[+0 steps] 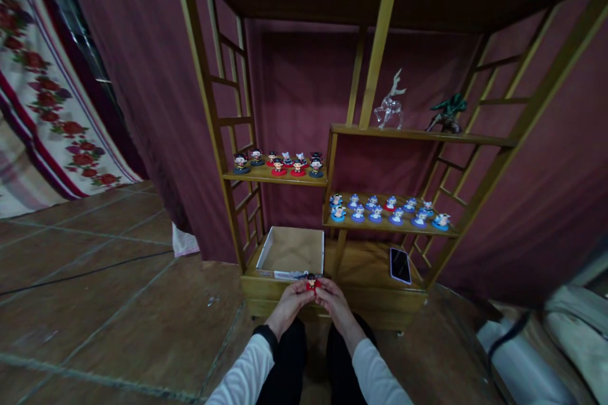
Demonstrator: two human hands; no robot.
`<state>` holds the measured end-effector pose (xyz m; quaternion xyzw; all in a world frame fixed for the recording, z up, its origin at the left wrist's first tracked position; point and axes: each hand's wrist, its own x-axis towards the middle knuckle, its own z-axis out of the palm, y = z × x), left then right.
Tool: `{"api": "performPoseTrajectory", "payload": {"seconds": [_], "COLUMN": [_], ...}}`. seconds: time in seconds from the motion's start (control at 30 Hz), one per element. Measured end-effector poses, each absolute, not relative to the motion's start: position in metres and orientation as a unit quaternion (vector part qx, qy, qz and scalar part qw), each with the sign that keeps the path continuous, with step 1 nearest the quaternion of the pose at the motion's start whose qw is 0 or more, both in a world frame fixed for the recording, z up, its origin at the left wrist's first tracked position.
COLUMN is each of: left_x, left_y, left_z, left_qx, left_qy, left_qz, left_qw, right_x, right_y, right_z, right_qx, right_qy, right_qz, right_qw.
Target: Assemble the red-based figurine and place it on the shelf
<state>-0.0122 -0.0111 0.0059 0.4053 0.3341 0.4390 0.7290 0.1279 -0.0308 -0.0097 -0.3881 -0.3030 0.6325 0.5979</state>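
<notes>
Maroon curtains [156, 107], wooden shelf [418, 134], tiled floor [95, 266]

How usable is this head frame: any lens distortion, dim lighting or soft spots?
Head view: wide-angle lens bows the wooden shelf posts outward; light is dim and reddish; the red figurine between left hand and right hand is small and soft; the phone screen shows slight glare.

Both forearms in white sleeves reach forward and meet low at centre; the left hand [291, 302] and right hand [334, 301] seem pinched together, fingertips touching.
</notes>
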Motion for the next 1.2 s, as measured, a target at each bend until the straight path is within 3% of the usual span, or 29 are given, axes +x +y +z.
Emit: {"api": "performPoseTrajectory", "payload": {"seconds": [0.3, 0.73, 1.2], "left_x": [-0.012, -0.013, -0.016], "left_y": [-0.014, -0.019, -0.028], "left_z": [0.001, 0.004, 0.020], "left_qx": [0.426, 0.485, 0.391], "left_qy": [0.369, 0.380, 0.359], "left_qz": [0.488, 0.458, 0.415], "left_qw": [0.666, 0.641, 0.739], "right_x": [0.129, 0.129, 0.132], "right_y": [-0.035, -0.034, -0.037], "right_z": [-0.007, -0.010, -0.009], "right_qx": [-0.402, -0.389, -0.395], "right_qy": [-0.299, -0.329, -0.366], "right_qz": [0.635, 0.652, 0.629], "right_qw": [0.588, 0.562, 0.560]}}
